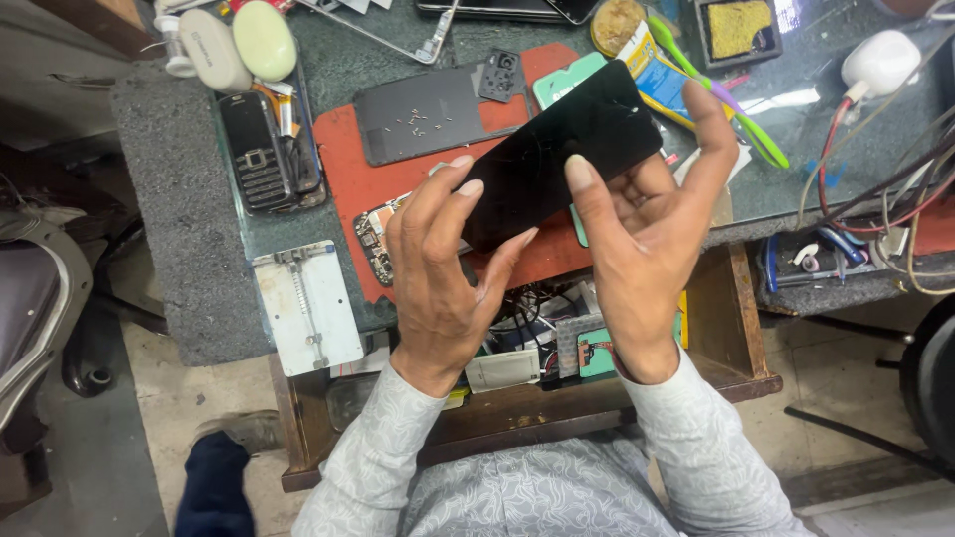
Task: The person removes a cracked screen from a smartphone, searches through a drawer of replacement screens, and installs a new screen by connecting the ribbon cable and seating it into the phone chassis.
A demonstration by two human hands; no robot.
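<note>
Gripping a black phone screen panel (557, 159) above the red mat (343, 164) on the bench (179, 189), the left hand (443, 283) is pinching its lower edge while the right hand (647, 214) is clasping its right side.

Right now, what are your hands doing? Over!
Left hand and right hand both grip the black phone panel, held tilted above the red mat. Tiny screws lie on the dark back cover behind it. Nothing blocking.
</note>
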